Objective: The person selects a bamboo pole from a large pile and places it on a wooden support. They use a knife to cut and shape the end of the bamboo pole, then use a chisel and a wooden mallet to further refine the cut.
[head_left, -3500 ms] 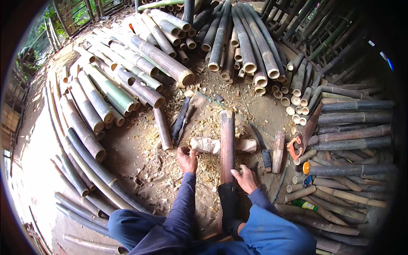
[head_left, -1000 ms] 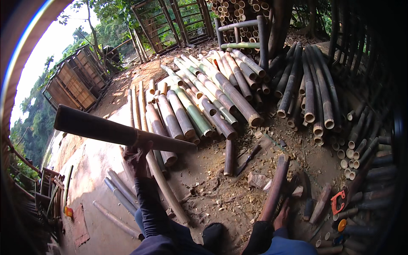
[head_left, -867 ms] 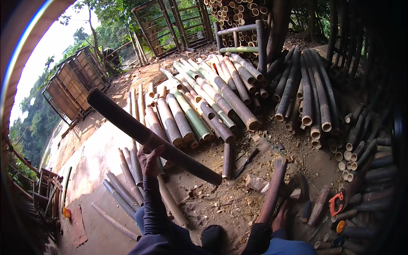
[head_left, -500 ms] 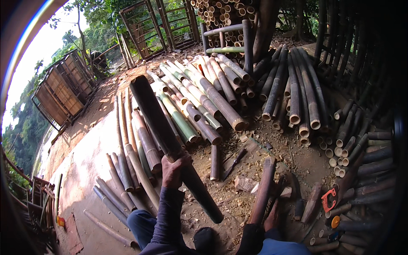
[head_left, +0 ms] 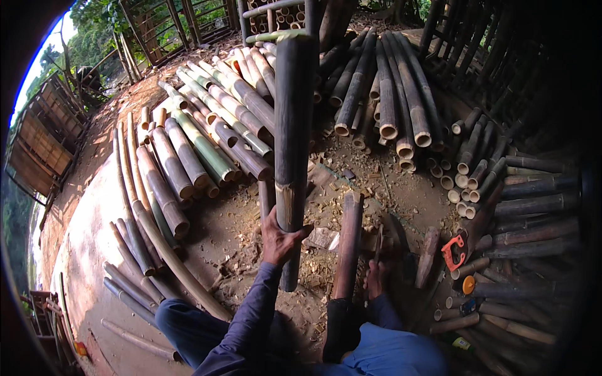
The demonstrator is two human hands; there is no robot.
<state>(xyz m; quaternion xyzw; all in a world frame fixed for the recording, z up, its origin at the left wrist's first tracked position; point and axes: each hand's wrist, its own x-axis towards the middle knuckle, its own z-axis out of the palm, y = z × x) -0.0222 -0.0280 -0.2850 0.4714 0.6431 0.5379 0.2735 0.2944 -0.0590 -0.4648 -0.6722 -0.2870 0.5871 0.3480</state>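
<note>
My left hand [head_left: 283,241] is wrapped around a thick, dark bamboo pole [head_left: 293,125] near its lower part. The pole stands almost upright in front of me, with a pale, scraped patch just above the hand. My right hand [head_left: 375,277] is closed on the handle of a long knife [head_left: 379,243], its thin blade pointing up and seen nearly edge-on. Between the two hands a dark wooden post [head_left: 346,250] leans up from beside my legs, apart from the bamboo pole.
Cut bamboo poles [head_left: 244,150] lie heaped ahead to the left, with darker poles [head_left: 407,94] ahead to the right. Shorter pieces [head_left: 533,229] are stacked at the right, by an orange saw handle [head_left: 453,252]. Wood chips [head_left: 323,269] litter the ground.
The bamboo pole has swung from a leftward slant to nearly upright, and my left hand has shifted slightly right. My right hand has risen with the knife. The whole view has turned rightward and down.
</note>
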